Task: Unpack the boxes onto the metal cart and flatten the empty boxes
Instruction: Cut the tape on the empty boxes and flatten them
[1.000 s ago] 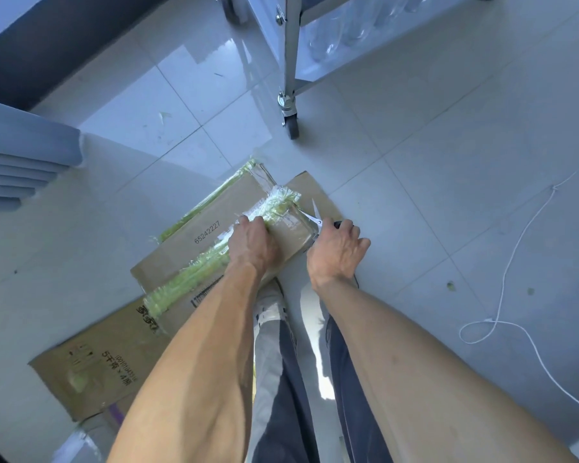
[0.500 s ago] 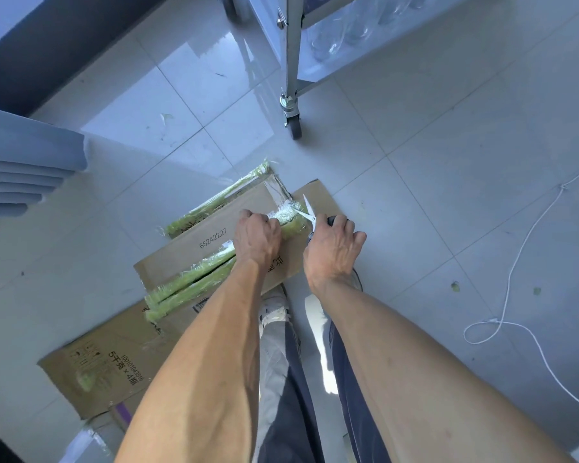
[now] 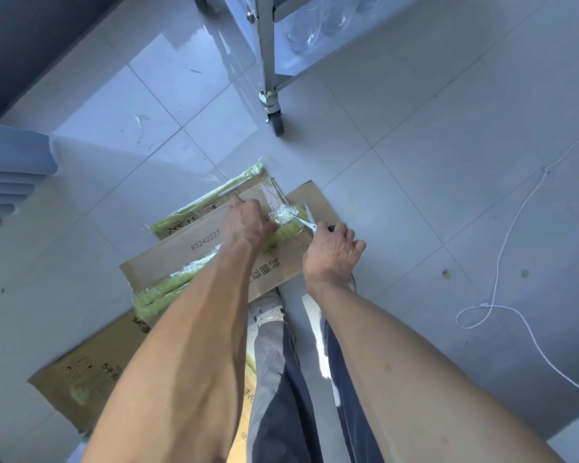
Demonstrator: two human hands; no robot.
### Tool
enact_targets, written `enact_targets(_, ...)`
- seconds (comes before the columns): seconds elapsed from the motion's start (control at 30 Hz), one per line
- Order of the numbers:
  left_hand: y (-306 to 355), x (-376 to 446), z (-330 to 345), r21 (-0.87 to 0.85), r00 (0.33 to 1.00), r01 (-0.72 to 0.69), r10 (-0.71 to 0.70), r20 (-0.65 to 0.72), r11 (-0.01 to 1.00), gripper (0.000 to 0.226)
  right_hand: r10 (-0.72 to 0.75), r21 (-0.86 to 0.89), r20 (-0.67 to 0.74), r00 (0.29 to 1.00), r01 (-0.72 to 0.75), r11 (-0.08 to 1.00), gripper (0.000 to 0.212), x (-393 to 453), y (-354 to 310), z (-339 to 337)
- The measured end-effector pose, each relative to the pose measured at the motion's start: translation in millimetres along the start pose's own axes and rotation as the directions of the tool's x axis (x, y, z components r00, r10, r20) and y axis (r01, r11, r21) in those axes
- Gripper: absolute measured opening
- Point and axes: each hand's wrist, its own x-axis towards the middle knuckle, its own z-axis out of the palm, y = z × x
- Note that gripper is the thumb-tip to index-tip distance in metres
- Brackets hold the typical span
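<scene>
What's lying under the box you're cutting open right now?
Under the taped box a flattened brown cardboard sheet shows at the far corner, and another printed flat carton at the near-left. Whether these are one piece is hidden by the box and arms.

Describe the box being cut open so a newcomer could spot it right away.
Start at the cart wheel and come down the floor tiles to the cardboard. The box lies under both hands, left hand pressing it, right hand holding scissors. Unlike the flat cardboard nearby, it carries green tape and the number 65242227.
</scene>
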Motion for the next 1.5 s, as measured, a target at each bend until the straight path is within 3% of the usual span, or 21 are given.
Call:
enact_targets(0.1, 2.6, -1.6, -3.6, -0.011, 0.999, 0.006, -0.006, 0.036, 1.000, 0.036, 0.025, -0.018, -0.014, 1.000, -0.026, 1.000, 0.028, -3.7, 6.1, -3.2)
enact_targets(0.27, -0.8, -1.3, -6.8, -0.037, 0.994, -0.004, 0.008, 0.113, 0.999, 0.037, -0.053, -0.062, -0.040, 0.998, 0.051, 0.997, 0.035, -1.9, 11.4, -15.4)
enact_targets(0.47, -7.6, -25.0, 13.3, -0.144, 0.995, 0.036, -0.022, 0.094, 0.989, 0.033, 0.069, -0.097, -0.003, 0.998, -0.069, 0.993, 0.038, -13.5, 23.1, -17.9)
enact_targets(0.6, -9.2, -35.4, 21.2, -0.156, 0.999, 0.021, -0.014, 0.045, 0.987, 0.027, -0.037, -0.152, 0.009, 0.999, 0.038, 0.988, 0.040, -19.6, 29.2, -14.0)
enact_targets(0.8, -5.1, -38.0, 23.2, -0.184, 0.999, 0.037, -0.039, -0.010, 0.982, 0.040, -0.178, -0.109, -0.047, 0.983, 0.172, 0.979, 0.049, -15.0, 27.9, -10.6)
enact_targets(0.97, 0.7, -45.8, 26.7, -0.202, 0.995, 0.045, -0.061, -0.076, 0.978, 0.039, -0.197, -0.045, -0.125, 0.972, 0.193, 0.980, 0.046, -13.6, 35.8, -8.4)
enact_targets(1.2, 6.8, -57.9, 27.3, -0.205, 0.990, 0.068, -0.092, -0.110, 0.976, 0.036, -0.219, -0.005, 0.012, 0.976, 0.219, 0.976, 0.033, -21.9, 47.1, -16.2)
enact_targets(1.4, 9.1, -66.6, 28.8, -0.221, 0.988, 0.076, -0.103, -0.115, 0.972, 0.035, -0.287, -0.123, -0.138, 0.948, 0.271, 0.955, 0.040, -20.8, 51.1, -15.9)
enact_targets(1.5, 9.2, -65.5, 28.5, -0.248, 0.980, 0.086, -0.127, -0.152, 0.965, 0.035, -0.317, -0.125, -0.138, 0.938, 0.301, 0.945, 0.043, -16.5, 51.1, -15.1)
